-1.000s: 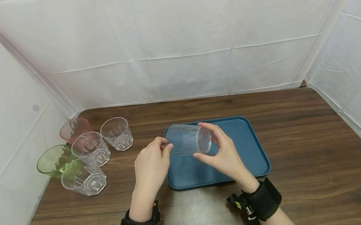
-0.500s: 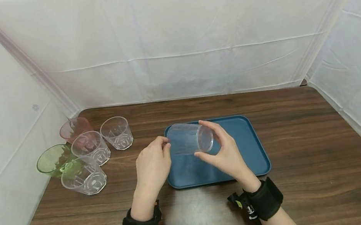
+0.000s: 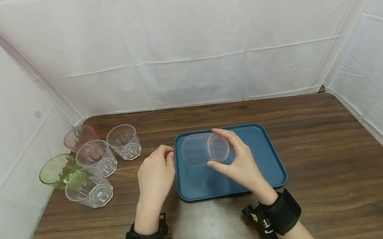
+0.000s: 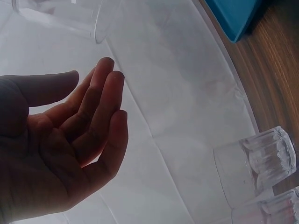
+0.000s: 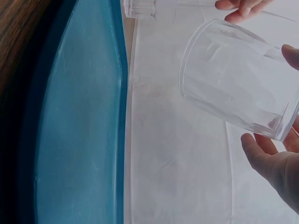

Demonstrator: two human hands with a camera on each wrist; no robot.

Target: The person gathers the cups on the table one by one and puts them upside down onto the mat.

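A clear plastic cup lies on its side in the air above the blue tray, its mouth toward the left. My right hand grips it near the base, thumb on one side and fingers on the other; the right wrist view shows the cup in that grip. Just left of the tray's edge is my left hand, apart from the cup. In the left wrist view the left hand has loosely bent fingers with nothing between them, and the cup's rim is beyond the fingertips.
On the left of the wooden table stand several glasses: a green one, a red one and clear ones, such as the clear glass nearest the tray. White sheeting walls the back and sides.
My left hand has let go of the cup's rim and moved a little left. The cup, still in my right hand, has turned slightly and shifted a little to the right.
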